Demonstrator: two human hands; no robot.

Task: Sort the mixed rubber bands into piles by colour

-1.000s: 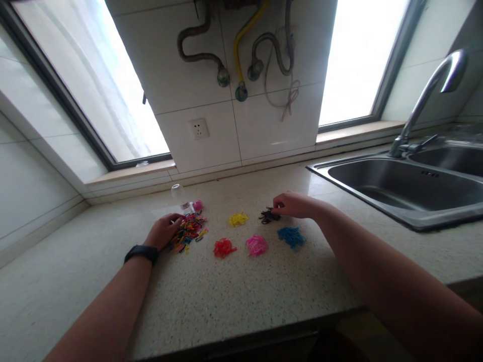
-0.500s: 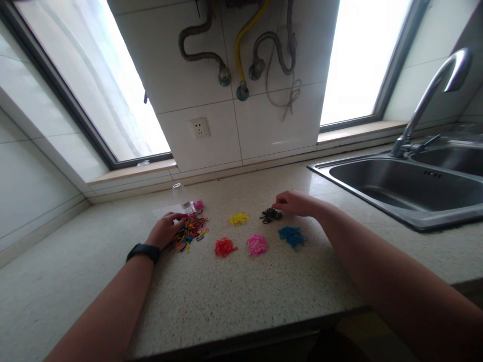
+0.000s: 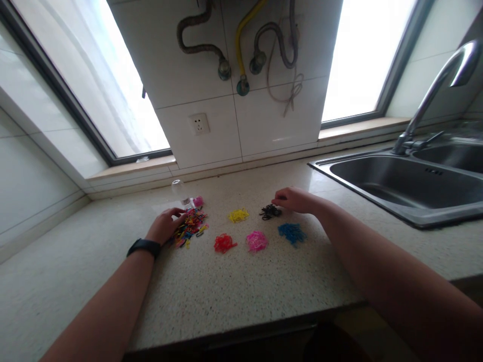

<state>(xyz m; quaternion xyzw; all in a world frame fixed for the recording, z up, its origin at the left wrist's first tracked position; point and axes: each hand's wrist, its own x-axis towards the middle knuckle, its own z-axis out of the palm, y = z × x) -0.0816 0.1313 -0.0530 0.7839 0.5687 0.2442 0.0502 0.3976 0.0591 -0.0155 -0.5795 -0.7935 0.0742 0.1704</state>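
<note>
My left hand [image 3: 167, 224] lies against the left side of a mixed pile of small coloured rubber bands [image 3: 193, 223]. Its fingers reach onto the pile, with a gap between thumb and forefinger. At the right edge of a black rubber band heap [image 3: 270, 211], my right hand [image 3: 292, 199] has its fingertips pinched together; whatever is between them is hidden. Sorted heaps lie between and in front of the hands: yellow rubber bands [image 3: 239, 215], red rubber bands [image 3: 224, 243], pink rubber bands [image 3: 257, 242] and blue rubber bands [image 3: 292, 234].
Behind the mixed pile a clear plastic bottle [image 3: 180, 192] lies near a pink cap-like piece [image 3: 197, 201]. A steel sink [image 3: 372, 198] with a tall faucet [image 3: 433, 95] is set into the speckled counter [image 3: 241, 291] at right. Pipes and a socket [image 3: 199, 124] are on the tiled wall.
The view has tilted slightly, so the counter's contents appear a little higher. The thumb and forefinger of my left hand look more apart; my right hand stays by the black heap.
</note>
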